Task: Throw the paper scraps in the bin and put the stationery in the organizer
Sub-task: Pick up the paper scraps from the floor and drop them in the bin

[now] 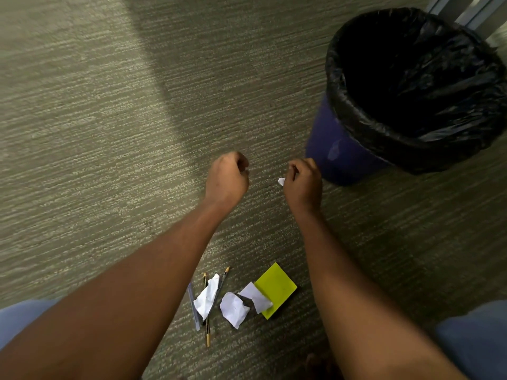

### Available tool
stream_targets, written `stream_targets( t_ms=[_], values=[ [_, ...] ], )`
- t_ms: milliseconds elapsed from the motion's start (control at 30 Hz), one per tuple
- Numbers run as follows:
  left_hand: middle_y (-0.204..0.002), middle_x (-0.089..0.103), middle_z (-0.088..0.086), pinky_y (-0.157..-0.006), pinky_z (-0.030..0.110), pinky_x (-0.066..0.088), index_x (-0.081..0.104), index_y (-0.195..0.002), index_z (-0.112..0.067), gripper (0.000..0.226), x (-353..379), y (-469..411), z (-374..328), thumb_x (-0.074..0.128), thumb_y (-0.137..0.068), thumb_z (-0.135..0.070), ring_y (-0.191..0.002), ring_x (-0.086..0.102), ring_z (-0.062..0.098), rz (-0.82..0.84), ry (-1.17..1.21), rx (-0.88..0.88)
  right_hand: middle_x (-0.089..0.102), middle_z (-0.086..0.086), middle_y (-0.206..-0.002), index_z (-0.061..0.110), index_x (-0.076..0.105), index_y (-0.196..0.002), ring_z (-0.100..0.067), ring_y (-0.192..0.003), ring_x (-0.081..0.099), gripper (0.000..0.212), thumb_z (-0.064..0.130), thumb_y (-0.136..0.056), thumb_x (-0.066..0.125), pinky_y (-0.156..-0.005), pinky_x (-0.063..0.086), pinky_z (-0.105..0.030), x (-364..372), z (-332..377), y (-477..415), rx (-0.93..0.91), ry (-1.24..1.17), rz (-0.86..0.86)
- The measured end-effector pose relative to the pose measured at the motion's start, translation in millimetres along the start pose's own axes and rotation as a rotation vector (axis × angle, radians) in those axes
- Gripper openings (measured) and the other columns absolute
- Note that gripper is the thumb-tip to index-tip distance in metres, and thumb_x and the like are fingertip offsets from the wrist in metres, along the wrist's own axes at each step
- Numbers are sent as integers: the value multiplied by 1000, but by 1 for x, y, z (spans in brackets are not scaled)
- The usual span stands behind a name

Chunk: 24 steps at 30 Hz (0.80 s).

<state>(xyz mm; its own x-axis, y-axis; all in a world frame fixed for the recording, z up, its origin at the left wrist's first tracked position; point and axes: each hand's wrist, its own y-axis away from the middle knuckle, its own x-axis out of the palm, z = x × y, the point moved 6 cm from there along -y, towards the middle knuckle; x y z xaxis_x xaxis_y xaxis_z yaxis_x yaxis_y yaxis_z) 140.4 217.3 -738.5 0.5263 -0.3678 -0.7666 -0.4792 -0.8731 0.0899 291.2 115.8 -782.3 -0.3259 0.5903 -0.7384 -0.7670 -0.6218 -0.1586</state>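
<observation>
My right hand is closed around a small white paper scrap that pokes out on its left side, just left of the bin's base. My left hand hovers beside it as a loose fist, with nothing visible in it. The blue bin with a black liner stands at the upper right. Near my knees on the carpet lie three crumpled white scraps, a yellow-green sticky pad, two pencils and a clear ruler.
Grey-green ribbed carpet covers the floor. A pale frame or wall base runs behind the bin at the top right. My knees in blue fabric sit at both lower corners. No organizer is in view.
</observation>
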Motion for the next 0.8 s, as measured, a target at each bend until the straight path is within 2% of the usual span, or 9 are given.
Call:
stream_targets(
  t_ms=[100, 200, 267, 400, 467, 533, 600, 733, 800],
  values=[
    [-98, 66, 2, -71, 22, 44, 64, -103, -11, 19, 17, 11, 24, 66, -85, -11, -82, 55, 12, 164, -74, -63, 61, -9, -108, 11, 65, -101, -26, -98, 58, 18, 10, -89, 52, -81, 53, -45, 17, -19, 4, 76, 38, 77],
    [-94, 67, 7, -64, 27, 48, 63, -99, -6, 22, 35, 24, 57, 72, -80, -12, -79, 60, 19, 403, -178, -201, 60, -12, -116, 10, 65, -105, -30, -110, 52, 20, 9, -87, 56, -91, 48, -41, 31, -38, 8, 147, 115, 154],
    [-94, 68, 13, -66, 31, 50, 66, -97, 0, 28, 42, 36, 73, 76, -76, -16, -83, 64, 26, 543, -272, -255, 60, -12, -117, 9, 64, -105, -31, -111, 51, 20, 7, -86, 58, -90, 45, -38, 36, -48, 9, 166, 143, 177],
    [-102, 70, 19, -74, 32, 52, 68, -102, 4, 35, 54, 64, 85, 75, -77, -18, -95, 68, 30, 791, -470, -212, 58, -11, -120, 9, 62, -102, -31, -115, 48, 18, 4, -85, 58, -90, 41, -37, 41, -61, 7, 188, 167, 186],
    [-106, 69, 21, -64, 30, 52, 67, -105, 4, 33, 59, 76, 89, 74, -78, -13, -96, 68, 30, 902, -495, -239, 55, -12, -124, 8, 61, -105, -32, -117, 46, 21, 3, -85, 56, -95, 40, -39, 43, -63, 6, 197, 164, 191],
    [-109, 69, 22, -51, 26, 47, 65, -110, 5, 38, 62, 85, 90, 75, -77, -11, -87, 68, 29, 983, -517, -257, 53, -14, -127, 8, 60, -109, -33, -119, 45, 25, 3, -85, 55, -98, 39, -41, 47, -65, 4, 198, 185, 199],
    [-110, 69, 20, -47, 22, 45, 64, -115, 3, 45, 62, 90, 90, 77, -76, -16, -80, 64, 23, 1027, -564, -255, 51, -14, -129, 8, 59, -113, -34, -122, 43, 28, 3, -86, 54, -102, 39, -45, 53, -69, 2, 206, 205, 210],
    [-115, 68, 12, -82, 25, 51, 66, -114, -1, 47, 64, 95, 97, 75, -78, -30, -97, 66, 22, 1062, -679, -211, 57, -14, -120, 9, 61, -102, -35, -114, 49, 19, 9, -87, 49, -97, 42, -51, 63, -74, 1, 232, 185, 200],
    [-114, 69, 10, -89, 26, 49, 67, -112, -1, 49, 63, 99, 98, 75, -78, -35, -99, 66, 22, 1094, -702, -212, 60, -14, -118, 8, 62, -102, -36, -113, 50, 19, 11, -88, 49, -97, 42, -50, 68, -75, 2, 239, 200, 210]
  ],
)
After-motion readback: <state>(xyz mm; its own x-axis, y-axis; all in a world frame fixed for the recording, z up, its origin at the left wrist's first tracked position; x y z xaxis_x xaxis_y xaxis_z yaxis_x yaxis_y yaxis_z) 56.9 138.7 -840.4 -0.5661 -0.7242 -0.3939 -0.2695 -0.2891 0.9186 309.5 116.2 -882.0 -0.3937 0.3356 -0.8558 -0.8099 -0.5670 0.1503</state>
